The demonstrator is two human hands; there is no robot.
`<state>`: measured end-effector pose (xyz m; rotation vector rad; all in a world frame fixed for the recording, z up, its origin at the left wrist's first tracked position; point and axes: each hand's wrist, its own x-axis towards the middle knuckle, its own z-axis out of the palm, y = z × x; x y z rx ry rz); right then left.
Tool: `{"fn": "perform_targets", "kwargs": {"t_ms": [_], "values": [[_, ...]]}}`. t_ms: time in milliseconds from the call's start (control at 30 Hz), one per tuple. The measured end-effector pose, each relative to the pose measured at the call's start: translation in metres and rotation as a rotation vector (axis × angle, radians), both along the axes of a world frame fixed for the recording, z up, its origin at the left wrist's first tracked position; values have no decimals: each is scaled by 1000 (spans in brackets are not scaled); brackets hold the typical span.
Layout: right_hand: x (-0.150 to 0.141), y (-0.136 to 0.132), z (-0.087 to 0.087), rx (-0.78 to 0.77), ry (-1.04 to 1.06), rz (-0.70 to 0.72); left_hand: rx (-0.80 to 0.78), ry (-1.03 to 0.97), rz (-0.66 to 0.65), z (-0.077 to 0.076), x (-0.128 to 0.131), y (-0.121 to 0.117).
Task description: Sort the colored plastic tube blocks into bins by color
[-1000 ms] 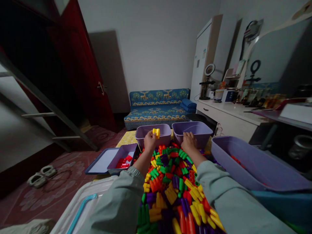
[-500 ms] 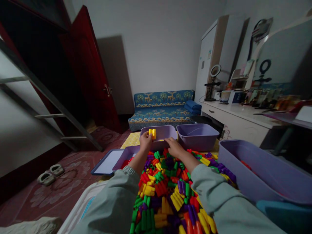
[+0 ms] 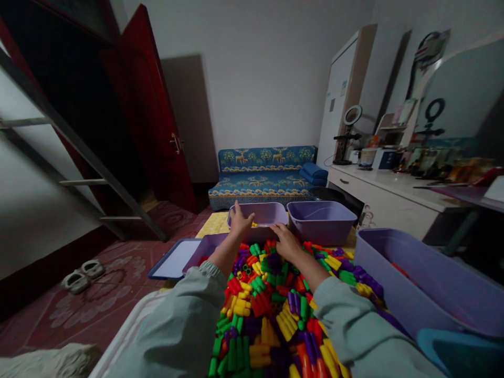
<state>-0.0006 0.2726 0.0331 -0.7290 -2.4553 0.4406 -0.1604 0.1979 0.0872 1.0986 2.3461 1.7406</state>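
Note:
Over the middle lilac bin (image 3: 271, 210), my left hand (image 3: 240, 220) is open, its thumb and fingers spread with nothing between them. Yellow plastic toy pieces (image 3: 254, 224) show inside that bin, beside the hand. My right hand (image 3: 286, 240) rests at the bin's near rim, fingers stretched out and pointing left; it holds nothing that I can see. Below both hands spreads a big heap of tube-shaped plastic building pieces (image 3: 262, 304) in red, green, yellow and purple, many joined in small groups.
Another lilac bin (image 3: 323, 226) stands right of the middle one. A larger lilac bin (image 3: 425, 283) with red pieces is at the right. A low lilac bin (image 3: 202, 249) and a blue-rimmed lid (image 3: 175, 260) lie left. Behind stands a blue sofa (image 3: 263, 176).
My left hand has let go of the yellow piece it held over the middle bin and its fingers have spread. My right hand stays by the rim. The view has shifted slightly.

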Motion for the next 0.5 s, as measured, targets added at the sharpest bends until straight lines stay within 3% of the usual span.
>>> {"fn": "perform_targets", "kwargs": {"t_ms": [67,167,333,500], "values": [[2,-5,0,-57,124,-59,23,28,-14,-2,12,-7],[12,-15,3,-135,270,-135,96,-17,-151,-11,35,-24],[55,-39,14,-270,473,-118,68,-87,-369,-47,75,-69],[100,-61,9,-392,336,-166,-56,-88,-317,-84,100,-105]]}}
